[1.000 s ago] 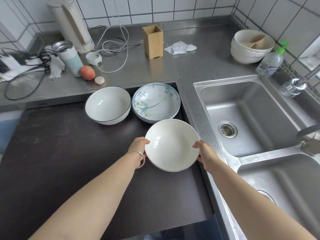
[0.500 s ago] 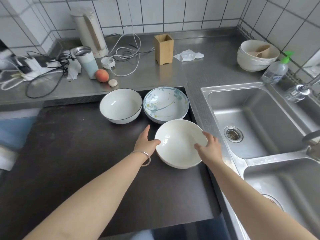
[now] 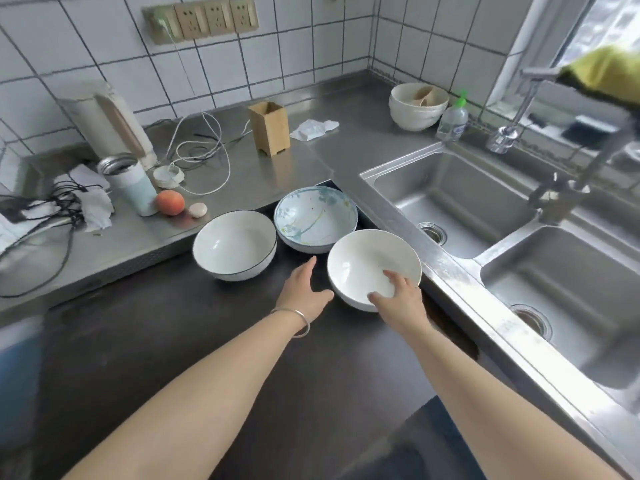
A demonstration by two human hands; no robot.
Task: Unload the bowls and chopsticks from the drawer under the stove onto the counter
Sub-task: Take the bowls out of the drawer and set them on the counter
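Observation:
Three bowls stand on the dark stove top (image 3: pixel 145 341). A plain white bowl (image 3: pixel 367 261) is nearest, by the sink edge. My right hand (image 3: pixel 398 296) rests on its near rim with fingers curled over the edge. My left hand (image 3: pixel 304 292), a bangle on its wrist, hovers just left of that bowl with fingers spread, not touching it. Behind stand a white bowl with a dark rim (image 3: pixel 234 244) and a blue-patterned bowl (image 3: pixel 316 218). The drawer and chopsticks are out of view.
A double steel sink (image 3: pixel 460 199) with a faucet (image 3: pixel 561 188) lies to the right. On the steel counter (image 3: pixel 284 168) behind are a wooden holder (image 3: pixel 270 128), cables, a tumbler (image 3: pixel 130 183), a peach (image 3: pixel 169 201), a kettle (image 3: pixel 110 123), stacked bowls (image 3: pixel 417 105) and a soap bottle (image 3: pixel 453 117).
The white bowl has come down onto the stove top. My left hand has let go of its rim and opened; my right hand has slid to the near rim. The camera tilted up.

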